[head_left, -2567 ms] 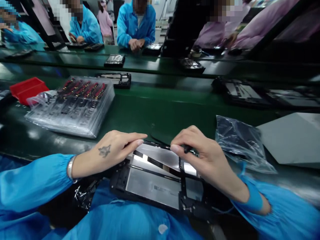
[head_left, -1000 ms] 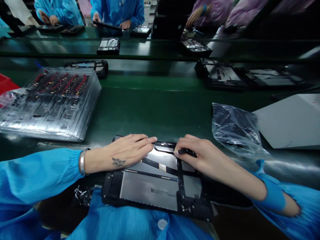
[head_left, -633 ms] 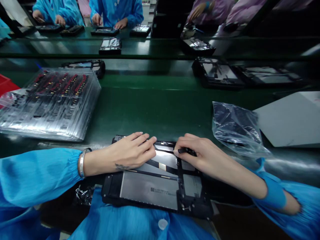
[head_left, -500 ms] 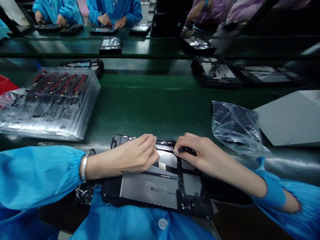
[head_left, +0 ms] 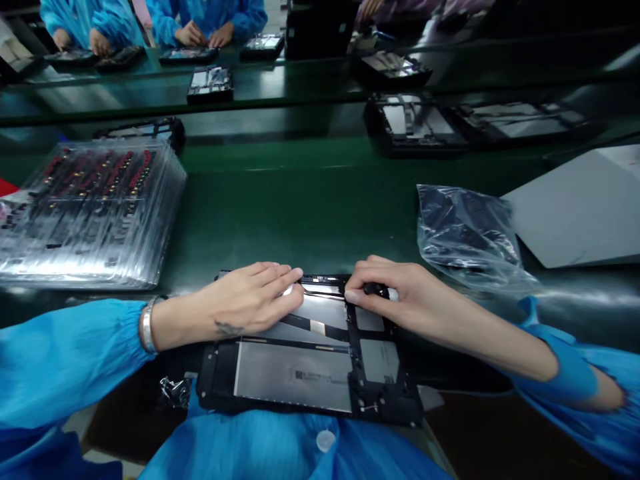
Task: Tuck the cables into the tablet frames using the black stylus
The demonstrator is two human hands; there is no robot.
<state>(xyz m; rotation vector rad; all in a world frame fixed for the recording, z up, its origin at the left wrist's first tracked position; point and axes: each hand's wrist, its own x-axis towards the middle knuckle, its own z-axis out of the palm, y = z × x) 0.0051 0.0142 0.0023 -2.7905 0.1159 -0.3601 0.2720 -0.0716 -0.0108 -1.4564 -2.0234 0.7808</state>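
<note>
In front of me lies an opened tablet-like device (head_left: 320,377), its black frame holding silvery panels, a slanting ribbon cable (head_left: 317,327) and thin black wires (head_left: 325,293). My left hand (head_left: 255,297) rests palm down over its upper left part, fingers stretched out. At the upper right part of the device, my right hand (head_left: 383,290) is closed in a pinch around a small black part (head_left: 376,289); a pale end shows beside it, and its exact kind is unclear. The thumb and forefinger tips sit right by the frame's inner edge and the wires.
Stacked clear plastic trays (head_left: 95,213) with small boards stand at the left. A clear plastic bag (head_left: 463,233) and a grey-white box (head_left: 580,207) are at the right. Similar devices (head_left: 420,123) lie across the green bench (head_left: 290,213). Co-workers' hands (head_left: 205,33) work opposite.
My left hand has gone from bunched fingers to lying flat on the device, a little to the left. The right hand keeps its pinch at nearly the same spot. The view has shifted slightly.
</note>
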